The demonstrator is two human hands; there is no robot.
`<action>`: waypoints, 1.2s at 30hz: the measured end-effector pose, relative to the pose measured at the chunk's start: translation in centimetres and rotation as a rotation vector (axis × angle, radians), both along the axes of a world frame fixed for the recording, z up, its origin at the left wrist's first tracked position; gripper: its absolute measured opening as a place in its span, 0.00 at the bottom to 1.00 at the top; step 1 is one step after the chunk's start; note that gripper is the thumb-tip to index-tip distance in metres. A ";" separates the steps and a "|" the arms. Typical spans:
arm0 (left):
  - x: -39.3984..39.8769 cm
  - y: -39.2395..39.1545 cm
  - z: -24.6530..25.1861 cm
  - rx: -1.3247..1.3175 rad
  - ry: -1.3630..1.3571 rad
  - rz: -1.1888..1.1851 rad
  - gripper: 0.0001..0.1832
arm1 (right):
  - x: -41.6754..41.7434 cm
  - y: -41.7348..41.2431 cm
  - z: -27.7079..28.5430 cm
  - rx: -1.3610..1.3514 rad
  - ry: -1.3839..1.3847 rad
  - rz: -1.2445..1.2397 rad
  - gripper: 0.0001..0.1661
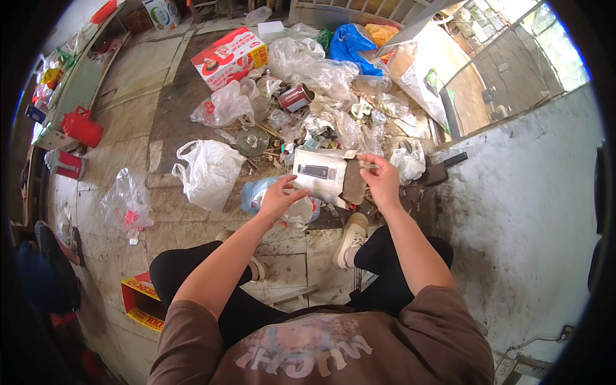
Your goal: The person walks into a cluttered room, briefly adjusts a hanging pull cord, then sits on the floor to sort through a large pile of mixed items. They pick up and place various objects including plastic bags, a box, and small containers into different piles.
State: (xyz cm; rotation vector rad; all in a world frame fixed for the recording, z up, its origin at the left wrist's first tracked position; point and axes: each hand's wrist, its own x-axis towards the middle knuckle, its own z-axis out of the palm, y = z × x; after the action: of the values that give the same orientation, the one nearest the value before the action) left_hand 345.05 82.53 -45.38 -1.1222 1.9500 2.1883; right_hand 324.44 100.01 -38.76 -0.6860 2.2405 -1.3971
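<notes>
A flattened-looking white cardboard box (310,185), printed with a picture of a dark stick-shaped device, is in front of me above the litter. My right hand (382,180) pinches its brown inner flap (354,182) at the right end. At the box's left edge is my left hand (283,196), its fingers apart; whether they touch the cardboard is hard to tell. Under that hand sits a bluish plastic bag (255,195) with a whitish bundle. To the left stands a white plastic carrier bag (209,175).
Beyond the box spreads a heap of clear plastic bags (313,62), with a brown tin can (296,97) and a red-and-white carton (230,57). A cleaver (440,171) leans by the right wall (519,192). Another person's sandalled foot (53,245) shows at left, near a yellow-red box (142,301).
</notes>
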 end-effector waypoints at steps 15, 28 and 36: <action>-0.5 -0.1 -0.8 -0.496 -0.069 -0.086 0.44 | 6.0 -8.0 2.7 -0.070 0.003 0.303 0.15; -0.3 0.0 1.9 -0.602 -0.020 -0.028 0.09 | 6.2 -8.8 1.6 0.086 0.295 0.278 0.16; -0.2 -1.7 3.0 -0.700 0.083 0.067 0.06 | 4.5 -9.1 2.3 0.181 0.288 0.326 0.14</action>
State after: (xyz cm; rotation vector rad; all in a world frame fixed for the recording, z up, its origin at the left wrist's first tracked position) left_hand 344.83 80.85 -42.41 -1.1578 2.8619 1.6097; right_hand 328.92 90.87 -36.49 -1.1884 2.2960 -0.9758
